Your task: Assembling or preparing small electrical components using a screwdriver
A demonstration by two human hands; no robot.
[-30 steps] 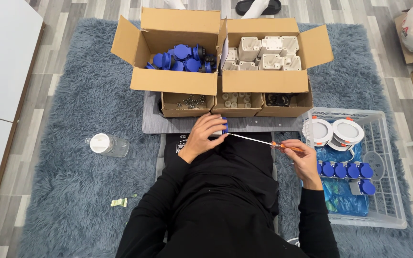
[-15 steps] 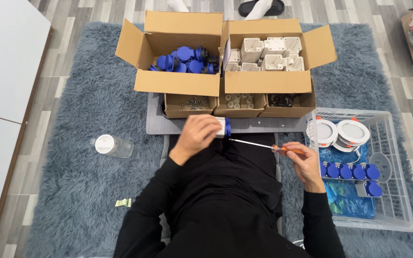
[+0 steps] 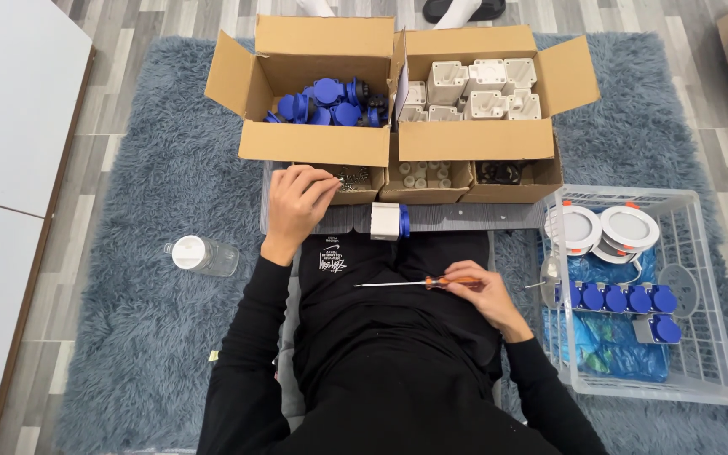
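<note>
My left hand (image 3: 298,199) reaches into a small cardboard box of screws (image 3: 354,179), its fingertips pinched together over the small dark parts. My right hand (image 3: 484,291) rests on my lap and grips an orange-handled screwdriver (image 3: 419,283), whose shaft points left. A white and blue socket unit (image 3: 389,221) lies on the grey board (image 3: 465,216) between my hands, touched by neither.
Two large open cardboard boxes stand behind: one with blue socket parts (image 3: 323,101), one with white housings (image 3: 478,88). Small boxes (image 3: 425,177) sit in front of them. A clear crate (image 3: 701,354) at right holds finished blue sockets and white round lamps. A bottle (image 3: 200,254) lies on the rug at left.
My left hand has let go of the socket unit, which now lies on the board, and has moved up to the screw box. The screwdriver has dropped to my lap.
</note>
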